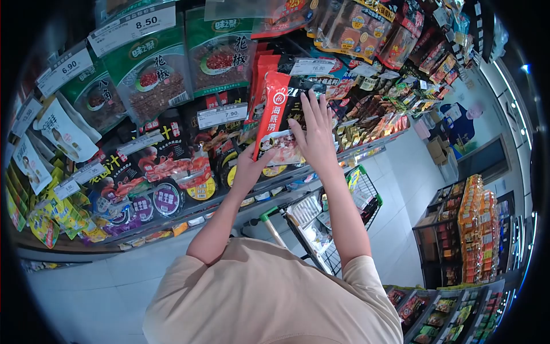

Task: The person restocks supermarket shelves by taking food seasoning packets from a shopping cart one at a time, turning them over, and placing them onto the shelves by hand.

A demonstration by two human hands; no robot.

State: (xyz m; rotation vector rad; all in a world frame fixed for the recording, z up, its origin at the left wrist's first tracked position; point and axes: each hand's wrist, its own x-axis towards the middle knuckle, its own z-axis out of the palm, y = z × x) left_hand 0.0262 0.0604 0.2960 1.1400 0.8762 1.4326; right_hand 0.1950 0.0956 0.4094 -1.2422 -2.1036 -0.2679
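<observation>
A red and black hot-pot seasoning packet [275,112] is tilted in front of the shelf, with white lettering down its red side and a picture of food near its bottom. My left hand [250,170] grips its lower left corner, thumb across the front and the other fingers hidden behind. Spread over the packet's right side is my right hand [315,136], fingers stretched out and covering part of the print. Behind the packet's top, similar packets hang beneath a price tag [312,66].
Green spice bags [150,80] hang at upper left above black packets and round tubs [168,199]. A shopping cart [309,223] holding goods stands below my right arm. Display racks [447,229] stand at right. Farther back is a person in dark clothing [458,123].
</observation>
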